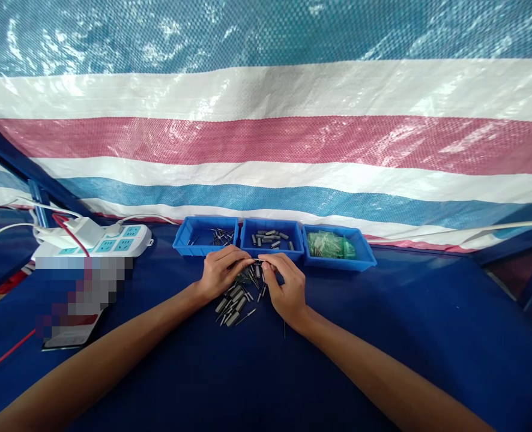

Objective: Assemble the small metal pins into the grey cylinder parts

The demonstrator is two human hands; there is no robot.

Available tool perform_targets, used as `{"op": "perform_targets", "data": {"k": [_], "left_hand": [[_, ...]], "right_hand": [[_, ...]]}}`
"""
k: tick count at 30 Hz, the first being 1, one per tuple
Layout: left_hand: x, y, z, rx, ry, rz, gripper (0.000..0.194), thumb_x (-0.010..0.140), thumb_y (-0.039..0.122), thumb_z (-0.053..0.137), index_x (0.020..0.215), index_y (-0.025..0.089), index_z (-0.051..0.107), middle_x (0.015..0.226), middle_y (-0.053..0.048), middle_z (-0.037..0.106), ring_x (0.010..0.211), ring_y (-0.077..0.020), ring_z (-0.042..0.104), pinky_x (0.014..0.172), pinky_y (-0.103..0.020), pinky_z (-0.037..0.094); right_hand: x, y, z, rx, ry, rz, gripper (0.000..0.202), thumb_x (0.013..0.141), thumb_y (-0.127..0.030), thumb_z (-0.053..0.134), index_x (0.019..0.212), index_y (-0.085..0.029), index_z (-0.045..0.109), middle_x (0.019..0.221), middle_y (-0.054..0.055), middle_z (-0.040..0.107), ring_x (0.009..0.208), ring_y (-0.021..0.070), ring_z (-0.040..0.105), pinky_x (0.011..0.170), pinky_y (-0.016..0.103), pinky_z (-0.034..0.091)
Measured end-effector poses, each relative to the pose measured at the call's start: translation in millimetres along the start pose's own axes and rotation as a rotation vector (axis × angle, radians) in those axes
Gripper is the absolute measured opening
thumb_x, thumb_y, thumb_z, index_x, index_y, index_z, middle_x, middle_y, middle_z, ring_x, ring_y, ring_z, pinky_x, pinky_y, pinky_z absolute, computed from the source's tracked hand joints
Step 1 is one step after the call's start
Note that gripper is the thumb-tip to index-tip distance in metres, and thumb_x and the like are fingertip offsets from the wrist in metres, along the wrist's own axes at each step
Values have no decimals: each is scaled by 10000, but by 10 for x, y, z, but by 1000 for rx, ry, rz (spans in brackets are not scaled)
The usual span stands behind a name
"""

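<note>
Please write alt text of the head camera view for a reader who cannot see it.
The left hand and right hand hold a small thin part by the fingertips, over a pile of small parts on a blue table. Behind are three blue bins with small items and a striped sheet; a power strip lies to the left.

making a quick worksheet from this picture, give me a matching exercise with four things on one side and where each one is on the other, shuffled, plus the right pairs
Things
1. power strip
2. green packets
3. striped sheet
4. left hand

Places
A. behind the row of blue bins
B. fingertips close to the right hand's, over the loose metal parts
C. at the left side of the picture, with cables
D. inside the rightmost blue bin

Right pairs: 1-C, 2-D, 3-A, 4-B
</note>
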State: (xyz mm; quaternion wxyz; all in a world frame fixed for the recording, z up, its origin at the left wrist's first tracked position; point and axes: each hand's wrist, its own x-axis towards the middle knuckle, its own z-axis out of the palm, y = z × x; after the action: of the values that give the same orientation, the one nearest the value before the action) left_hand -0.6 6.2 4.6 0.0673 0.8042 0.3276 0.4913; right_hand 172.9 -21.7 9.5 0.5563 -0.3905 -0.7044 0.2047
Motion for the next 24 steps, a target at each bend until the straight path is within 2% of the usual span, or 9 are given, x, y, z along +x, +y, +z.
{"op": "perform_targets", "data": {"k": [9,24], "left_hand": [[-12,-17,-6,-38,-6,-47,56,841,162,621,879,155,660,777,-23,663,696,-99,605,674,-216,494],[-14,-27,5,-60,20,-97,100,857,207,603,820,154,680,736,-23,659,658,-104,593,648,-226,493]], "right_hand": [[10,4,2,-1,12,-2,197,904,-177,484,988,-186,662,821,48,627,655,127,575,621,266,487],[8,29,3,-30,-19,22,185,899,-206,493,790,-172,639,714,38,605,641,141,568,635,277,472]]}}
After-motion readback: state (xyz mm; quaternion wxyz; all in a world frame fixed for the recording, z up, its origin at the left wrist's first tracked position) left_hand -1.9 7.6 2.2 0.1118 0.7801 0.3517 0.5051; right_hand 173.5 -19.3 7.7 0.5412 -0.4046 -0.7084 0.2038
